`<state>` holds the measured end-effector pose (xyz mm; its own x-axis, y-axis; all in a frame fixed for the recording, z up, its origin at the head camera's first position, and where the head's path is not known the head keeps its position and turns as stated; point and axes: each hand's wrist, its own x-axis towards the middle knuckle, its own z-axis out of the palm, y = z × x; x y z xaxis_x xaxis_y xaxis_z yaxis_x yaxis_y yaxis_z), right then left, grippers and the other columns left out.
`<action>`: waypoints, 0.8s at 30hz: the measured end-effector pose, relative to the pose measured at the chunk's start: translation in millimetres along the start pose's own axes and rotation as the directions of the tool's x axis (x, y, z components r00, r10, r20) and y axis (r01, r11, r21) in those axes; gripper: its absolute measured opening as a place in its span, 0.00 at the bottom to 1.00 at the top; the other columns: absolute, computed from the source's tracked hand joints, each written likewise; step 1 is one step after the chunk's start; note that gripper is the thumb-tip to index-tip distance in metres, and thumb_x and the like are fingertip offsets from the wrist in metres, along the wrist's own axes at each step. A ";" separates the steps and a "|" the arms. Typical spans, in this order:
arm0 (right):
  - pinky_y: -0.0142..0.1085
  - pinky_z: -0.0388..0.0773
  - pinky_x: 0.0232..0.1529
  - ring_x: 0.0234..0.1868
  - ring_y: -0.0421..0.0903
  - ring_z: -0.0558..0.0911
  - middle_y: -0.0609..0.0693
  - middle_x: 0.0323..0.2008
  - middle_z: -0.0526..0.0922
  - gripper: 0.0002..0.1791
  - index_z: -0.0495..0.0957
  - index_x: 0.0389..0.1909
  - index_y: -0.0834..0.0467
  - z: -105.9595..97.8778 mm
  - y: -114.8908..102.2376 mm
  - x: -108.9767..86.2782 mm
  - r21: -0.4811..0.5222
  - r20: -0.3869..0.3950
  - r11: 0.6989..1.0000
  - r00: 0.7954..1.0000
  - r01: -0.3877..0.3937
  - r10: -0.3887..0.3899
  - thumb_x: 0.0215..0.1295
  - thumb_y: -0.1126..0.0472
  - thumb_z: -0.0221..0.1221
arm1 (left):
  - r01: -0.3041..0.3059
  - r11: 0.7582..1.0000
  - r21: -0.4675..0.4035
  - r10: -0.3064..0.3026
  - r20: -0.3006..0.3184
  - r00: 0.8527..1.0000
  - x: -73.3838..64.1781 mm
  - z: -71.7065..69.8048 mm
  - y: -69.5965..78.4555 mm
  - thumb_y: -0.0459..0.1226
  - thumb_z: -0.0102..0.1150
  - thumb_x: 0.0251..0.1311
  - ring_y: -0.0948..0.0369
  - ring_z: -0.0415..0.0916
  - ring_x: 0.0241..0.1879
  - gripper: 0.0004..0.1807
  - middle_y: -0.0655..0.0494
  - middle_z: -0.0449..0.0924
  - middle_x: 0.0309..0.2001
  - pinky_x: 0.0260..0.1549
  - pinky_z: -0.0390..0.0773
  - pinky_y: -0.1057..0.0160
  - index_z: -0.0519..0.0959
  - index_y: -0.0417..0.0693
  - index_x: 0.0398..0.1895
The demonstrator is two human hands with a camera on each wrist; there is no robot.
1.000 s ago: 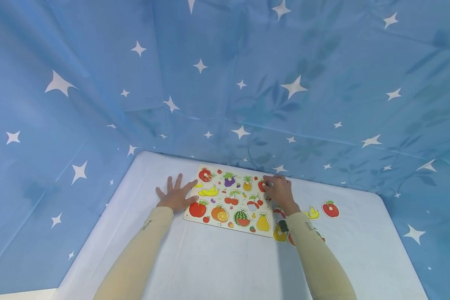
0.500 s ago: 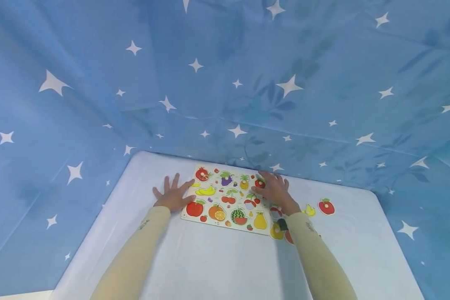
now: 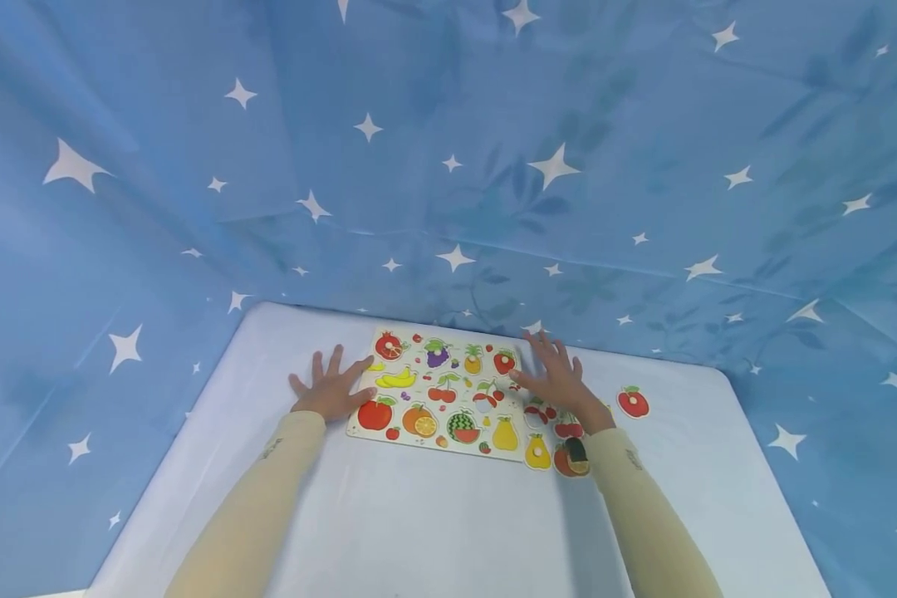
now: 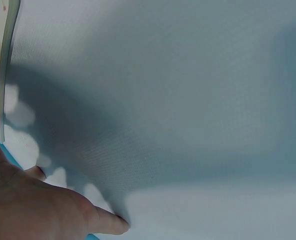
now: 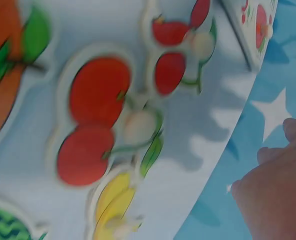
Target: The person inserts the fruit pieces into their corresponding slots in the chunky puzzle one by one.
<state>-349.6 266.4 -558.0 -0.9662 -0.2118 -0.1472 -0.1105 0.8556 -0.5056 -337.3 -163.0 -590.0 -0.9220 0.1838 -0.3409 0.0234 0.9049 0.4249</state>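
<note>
A wooden fruit puzzle board (image 3: 404, 439) lies flat on the white table. My left hand (image 3: 330, 392) rests at its left edge, fingers spread, thumb and index finger over the edge. Knobbed pieces sit in its top row: a pomegranate (image 3: 389, 347), grapes (image 3: 437, 355), a pineapple (image 3: 473, 362) and a strawberry (image 3: 504, 362). Fingers spread and holding nothing, my right hand (image 3: 562, 384) is just past the board's right edge, thumb near the strawberry. In the right wrist view, a knobbed cherry piece (image 5: 95, 95) lies on the table below this hand.
Loose knobbed pieces lie right of the board: a pear (image 3: 536, 455), an orange (image 3: 566, 463) and an apple (image 3: 633, 403). A banana piece (image 5: 110, 200) and a watermelon piece (image 5: 5, 225) show in the right wrist view. A blue star-patterned curtain (image 3: 448, 208) borders the table.
My right hand has let go of the strawberry piece, opened its fingers and drawn back to the right. The left hand stays at the board's edge while the head view shifts slightly.
</note>
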 end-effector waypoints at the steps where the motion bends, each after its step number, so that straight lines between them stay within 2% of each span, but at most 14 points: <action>1: 0.76 0.30 0.73 0.84 0.70 0.36 0.62 0.87 0.39 0.52 0.47 0.88 0.54 -1.1 2.3 -2.9 0.005 -0.006 1.000 1.000 -0.001 0.001 0.76 0.37 0.62 | -0.001 1.000 0.001 0.001 -0.001 1.000 -0.9 -0.7 0.7 0.57 0.59 0.74 0.28 0.22 0.81 0.43 0.36 0.30 0.86 0.65 0.30 0.14 0.56 0.61 0.87; 10: 0.75 0.32 0.74 0.83 0.72 0.36 0.64 0.86 0.44 0.51 0.51 0.87 0.57 -13.5 24.2 -23.3 0.016 -0.030 1.000 0.999 -0.015 0.015 0.74 0.40 0.64 | -0.011 1.000 0.008 0.010 0.007 1.000 0.4 -0.2 -0.6 0.58 0.57 0.75 0.27 0.21 0.81 0.43 0.35 0.30 0.86 0.64 0.30 0.13 0.55 0.61 0.88; 17: 0.77 0.37 0.73 0.84 0.70 0.36 0.61 0.86 0.44 0.52 0.51 0.87 0.53 -22.2 44.0 -37.9 0.015 -0.038 0.995 0.994 -0.098 0.098 0.73 0.40 0.67 | -0.015 1.000 -0.001 0.015 0.009 1.000 4.4 1.9 -6.0 0.58 0.57 0.74 0.28 0.20 0.81 0.44 0.35 0.29 0.86 0.64 0.29 0.13 0.54 0.61 0.88; 24: 0.79 0.39 0.71 0.83 0.74 0.37 0.64 0.86 0.44 0.52 0.50 0.87 0.56 -34.3 64.6 -59.9 0.036 -0.052 0.991 0.990 -0.130 0.132 0.74 0.44 0.68 | -0.021 1.000 -0.002 0.021 0.008 1.000 5.2 1.9 -5.3 0.58 0.57 0.74 0.28 0.20 0.80 0.44 0.35 0.28 0.86 0.64 0.29 0.13 0.54 0.61 0.88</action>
<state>-306.9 350.6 -552.6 -0.9832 -0.0718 -0.1680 0.0248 0.8584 -0.5124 -341.4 -166.1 -595.6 -0.9182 0.2056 -0.3385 0.0415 0.9000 0.4339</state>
